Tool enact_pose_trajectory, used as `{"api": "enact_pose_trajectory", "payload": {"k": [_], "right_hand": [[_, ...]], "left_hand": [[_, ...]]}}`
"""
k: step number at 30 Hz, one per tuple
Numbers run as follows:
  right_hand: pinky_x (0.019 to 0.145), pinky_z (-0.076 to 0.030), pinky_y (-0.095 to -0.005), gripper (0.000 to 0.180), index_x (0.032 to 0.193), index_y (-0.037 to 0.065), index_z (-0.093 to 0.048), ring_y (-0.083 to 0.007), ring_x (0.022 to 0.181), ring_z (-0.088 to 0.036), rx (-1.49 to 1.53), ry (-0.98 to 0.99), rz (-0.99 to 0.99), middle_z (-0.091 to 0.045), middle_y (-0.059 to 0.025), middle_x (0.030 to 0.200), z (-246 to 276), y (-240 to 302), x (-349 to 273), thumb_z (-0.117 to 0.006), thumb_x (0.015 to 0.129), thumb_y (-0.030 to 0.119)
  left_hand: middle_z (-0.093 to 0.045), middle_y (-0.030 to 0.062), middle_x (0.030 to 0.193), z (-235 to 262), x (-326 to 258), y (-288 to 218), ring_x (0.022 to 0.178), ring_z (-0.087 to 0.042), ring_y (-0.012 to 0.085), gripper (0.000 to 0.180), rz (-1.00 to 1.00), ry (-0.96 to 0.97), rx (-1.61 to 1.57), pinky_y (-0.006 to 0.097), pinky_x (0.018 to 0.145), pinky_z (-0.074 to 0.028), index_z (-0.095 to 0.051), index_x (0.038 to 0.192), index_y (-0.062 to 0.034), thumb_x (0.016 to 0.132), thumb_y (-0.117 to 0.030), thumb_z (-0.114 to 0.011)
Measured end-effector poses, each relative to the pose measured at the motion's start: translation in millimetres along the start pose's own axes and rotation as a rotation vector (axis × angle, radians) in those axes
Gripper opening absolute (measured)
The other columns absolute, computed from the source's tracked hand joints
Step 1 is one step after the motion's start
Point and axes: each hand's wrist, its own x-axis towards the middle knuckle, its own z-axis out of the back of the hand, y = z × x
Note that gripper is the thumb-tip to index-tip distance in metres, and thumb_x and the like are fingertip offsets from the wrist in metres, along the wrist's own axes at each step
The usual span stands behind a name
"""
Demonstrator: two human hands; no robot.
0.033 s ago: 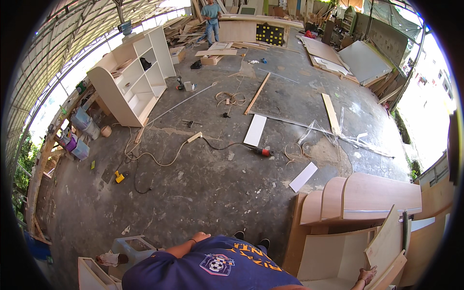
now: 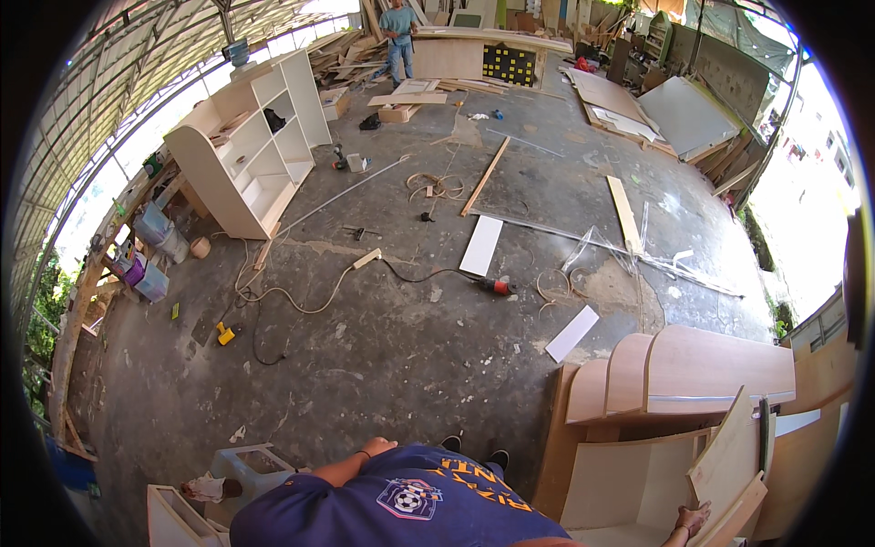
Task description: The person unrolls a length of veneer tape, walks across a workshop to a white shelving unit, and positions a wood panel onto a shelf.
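Observation:
My left hand (image 2: 377, 446) rests against the front of my dark blue shirt, a dark band around its wrist. Its fingers are too small and hidden to make out. At the lower right, my right hand (image 2: 693, 521) is closed on the edge of a pale wooden board (image 2: 726, 447), which leans at a slant. Below and beside that board lies an open cabinet box (image 2: 606, 483) with pale inner walls. Rounded wood-grain panels (image 2: 715, 367) stand just beyond it.
A white shelf unit (image 2: 214, 173) stands at the left. A red-ended corded power tool (image 2: 495, 285), an extension cord (image 2: 366, 259), white boards (image 2: 572, 334) and a wooden strip (image 2: 486, 175) lie on the concrete floor. A stool (image 2: 251, 465) is near my left. Another person (image 2: 398, 41) stands far back.

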Motion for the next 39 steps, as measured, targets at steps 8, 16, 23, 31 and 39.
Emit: {"api": "enact_pose_trajectory", "payload": {"k": [8,16,23,31,39], "right_hand": [[0.103,-0.031,-0.0381,0.089,0.135,0.009,-0.031,-0.0330,0.124,-0.035,-0.032,-0.007,0.003,-0.037,-0.0204,0.132,2.8,3.7,-3.9,-0.072,0.057,0.022],[0.103,-0.030,-0.0425,0.090,0.136,0.018,-0.029,-0.0332,0.126,-0.031,-0.058,0.009,-0.013,-0.031,-0.0182,0.138,-10.0,-3.2,5.7,-0.072,0.058,0.026],[0.086,-0.042,-0.0504,0.092,0.136,0.017,-0.029,-0.0347,0.115,-0.043,-0.161,-0.002,0.019,-0.041,-0.0171,0.126,-36.5,-24.1,21.9,-0.065,0.062,0.059],[0.103,-0.021,-0.0561,0.102,0.140,0.026,-0.012,-0.0270,0.134,-0.016,-0.119,0.097,-0.143,-0.016,-0.0083,0.146,-0.5,16.5,-13.4,-0.074,0.060,0.027],[0.102,-0.022,-0.0553,0.101,0.140,0.026,-0.013,-0.0270,0.134,-0.015,-0.163,0.067,-0.174,-0.016,-0.0077,0.146,4.9,22.4,-22.2,-0.074,0.059,0.028]], "left_hand": [[-0.062,0.0224,0.096,2.2,-6.7,-6.8,0.095,-0.059,0.0317,0.053,-0.025,-0.022,0.047,0.037,0.081,-0.044,-0.063,0.091,0.0042,0.080,-0.046,-0.051],[-0.064,0.0212,0.085,4.0,-3.3,-9.9,0.084,-0.062,0.0333,0.053,-0.078,-0.041,0.003,0.039,0.077,-0.046,-0.065,0.084,0.0030,0.080,-0.048,-0.050],[-0.063,0.0223,0.090,-3.7,7.0,5.5,0.090,-0.061,0.0325,0.052,-0.090,-0.021,0.045,0.038,0.079,-0.045,-0.065,0.085,0.0033,0.079,-0.046,-0.053],[-0.062,0.0237,0.094,-0.1,-3.4,3.1,0.094,-0.059,0.0328,0.052,-0.023,-0.048,-0.007,0.037,0.081,-0.045,-0.064,0.091,0.0043,0.079,-0.045,-0.053],[-0.062,0.0225,0.096,3.0,3.9,8.4,0.095,-0.059,0.0316,0.051,-0.020,-0.068,-0.001,0.036,0.082,-0.045,-0.064,0.091,0.0030,0.078,-0.045,-0.054]]}}
